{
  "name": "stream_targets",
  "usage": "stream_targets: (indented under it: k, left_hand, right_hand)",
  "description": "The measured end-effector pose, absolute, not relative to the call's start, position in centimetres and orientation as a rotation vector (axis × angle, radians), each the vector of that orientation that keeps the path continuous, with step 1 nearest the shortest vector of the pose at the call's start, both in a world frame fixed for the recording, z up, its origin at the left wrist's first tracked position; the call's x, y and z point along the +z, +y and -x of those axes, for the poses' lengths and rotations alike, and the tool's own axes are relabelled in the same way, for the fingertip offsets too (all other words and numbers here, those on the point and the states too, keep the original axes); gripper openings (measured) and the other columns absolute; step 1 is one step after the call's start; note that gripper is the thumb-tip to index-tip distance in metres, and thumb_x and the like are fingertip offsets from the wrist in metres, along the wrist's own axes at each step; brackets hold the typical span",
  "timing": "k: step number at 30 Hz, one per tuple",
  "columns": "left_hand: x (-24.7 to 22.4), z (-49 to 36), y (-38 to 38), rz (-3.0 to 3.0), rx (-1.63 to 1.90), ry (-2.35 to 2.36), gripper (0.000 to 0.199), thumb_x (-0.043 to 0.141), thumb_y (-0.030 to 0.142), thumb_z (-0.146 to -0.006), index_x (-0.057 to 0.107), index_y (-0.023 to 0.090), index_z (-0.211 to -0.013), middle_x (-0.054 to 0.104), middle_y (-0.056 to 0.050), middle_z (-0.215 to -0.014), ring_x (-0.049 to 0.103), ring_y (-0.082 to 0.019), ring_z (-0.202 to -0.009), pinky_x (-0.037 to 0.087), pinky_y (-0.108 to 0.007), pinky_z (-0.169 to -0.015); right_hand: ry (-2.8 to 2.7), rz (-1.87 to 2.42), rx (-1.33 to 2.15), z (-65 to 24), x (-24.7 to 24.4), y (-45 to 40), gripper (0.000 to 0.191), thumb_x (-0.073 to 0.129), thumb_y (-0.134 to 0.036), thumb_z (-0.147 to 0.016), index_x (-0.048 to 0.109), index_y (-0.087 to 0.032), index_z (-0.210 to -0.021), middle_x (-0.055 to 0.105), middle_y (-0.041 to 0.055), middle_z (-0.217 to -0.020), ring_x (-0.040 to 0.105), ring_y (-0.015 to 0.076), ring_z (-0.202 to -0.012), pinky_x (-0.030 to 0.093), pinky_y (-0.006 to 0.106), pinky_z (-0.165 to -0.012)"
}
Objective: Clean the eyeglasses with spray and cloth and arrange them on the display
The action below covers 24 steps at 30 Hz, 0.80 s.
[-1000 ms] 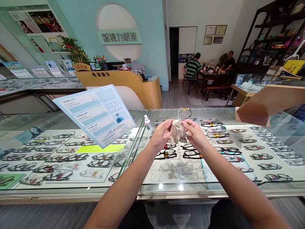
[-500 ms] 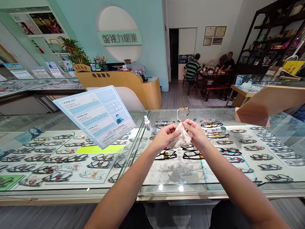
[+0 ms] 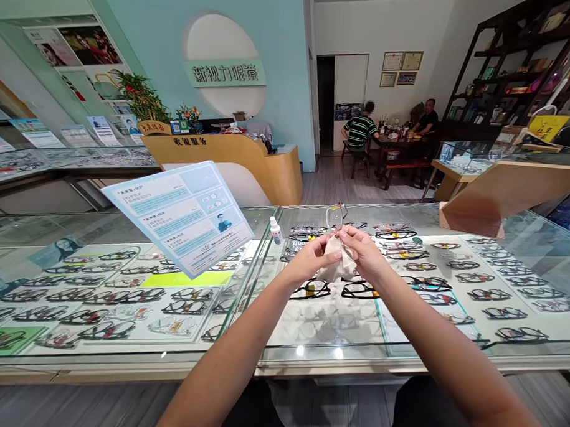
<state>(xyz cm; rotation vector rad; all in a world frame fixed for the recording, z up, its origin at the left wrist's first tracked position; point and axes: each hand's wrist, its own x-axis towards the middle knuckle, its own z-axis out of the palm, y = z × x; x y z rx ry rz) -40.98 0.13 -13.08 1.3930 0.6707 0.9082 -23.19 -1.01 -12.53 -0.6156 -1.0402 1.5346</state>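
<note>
Over the glass counter, my left hand [image 3: 312,259] is closed on a pale cleaning cloth [image 3: 332,265], its thumb pressed along the fabric. My right hand [image 3: 362,250] is closed beside it, pinching a pair of eyeglasses [image 3: 335,218] together with the cloth. One lens of the eyeglasses sticks up above my fingers; the other lens is hidden by the cloth and hands. Left of my hands, a small white spray bottle [image 3: 275,230] stands upright on the glass.
Below the glass top lie rows of eyeglass frames [image 3: 359,289]. A blue printed leaflet [image 3: 182,216] stands tilted on the left. A wooden board [image 3: 510,190] rises at the right. Farther back are a yellow reception desk [image 3: 221,155] and two people seated at a dark table [image 3: 393,141].
The raised lens of the eyeglasses has shifted a little left and down and turned. The cloth has moved slightly lower between my hands. Both hands keep their hold.
</note>
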Motion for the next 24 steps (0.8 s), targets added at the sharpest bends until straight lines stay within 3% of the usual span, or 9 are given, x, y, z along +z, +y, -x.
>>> stream_targets:
  k: [5, 9, 14, 19, 24]
  left_hand:
    - [-12.8, 41.1, -0.1, -1.361, 0.852, 0.628, 0.065, 0.098, 0.051, -0.074, 0.067, 0.021, -0.123, 0.074, -0.004, -0.1, 0.067, -0.017, -0.081, 0.05, -0.026, -0.072]
    - [-12.8, 41.5, 0.1, -1.397, 0.776, 0.583, 0.061, 0.095, 0.055, -0.077, 0.07, 0.017, -0.119, 0.069, -0.001, -0.086, 0.058, -0.011, -0.064, 0.041, -0.023, -0.06]
    - [-13.4, 40.5, -0.1, -1.389, 0.903, 0.59, 0.062, 0.096, 0.06, -0.073, 0.074, 0.015, -0.111, 0.071, -0.003, -0.086, 0.061, -0.014, -0.07, 0.046, -0.025, -0.067]
    - [-14.3, 39.0, -0.5, -1.326, 1.149, 0.637, 0.069, 0.086, 0.069, -0.082, 0.074, 0.015, -0.123, 0.073, -0.004, -0.092, 0.06, -0.013, -0.074, 0.047, -0.024, -0.071]
    - [-14.2, 38.9, -0.3, -1.367, 1.233, 0.641, 0.067, 0.077, 0.075, -0.087, 0.076, 0.016, -0.119, 0.074, -0.005, -0.094, 0.061, -0.015, -0.079, 0.047, -0.025, -0.073]
  right_hand:
    - [-0.99, 0.595, 1.534, 23.3, -12.6, -0.9, 0.041, 0.101, -0.052, -0.071, 0.078, -0.021, -0.085, 0.071, 0.0004, -0.084, 0.06, 0.0108, -0.068, 0.05, 0.02, -0.06]
    - [-0.915, 0.559, 1.57, 23.3, -12.5, -0.8, 0.043, 0.105, -0.049, -0.065, 0.078, -0.021, -0.085, 0.075, 0.0014, -0.097, 0.065, 0.011, -0.075, 0.054, 0.02, -0.066]
    - [-0.898, 0.524, 1.567, 23.9, -12.8, -0.9, 0.039, 0.102, -0.047, -0.07, 0.079, -0.022, -0.089, 0.077, 0.0018, -0.098, 0.065, 0.013, -0.078, 0.054, 0.022, -0.068]
    - [-0.886, 0.539, 1.508, 24.8, -13.0, -1.4, 0.04, 0.103, -0.049, -0.068, 0.076, -0.023, -0.083, 0.076, 0.0, -0.09, 0.063, 0.0132, -0.076, 0.051, 0.023, -0.069]
    - [-0.911, 0.508, 1.484, 24.8, -12.6, -1.8, 0.037, 0.099, -0.05, -0.073, 0.074, -0.024, -0.081, 0.074, -0.0014, -0.087, 0.062, 0.0136, -0.077, 0.05, 0.024, -0.072]
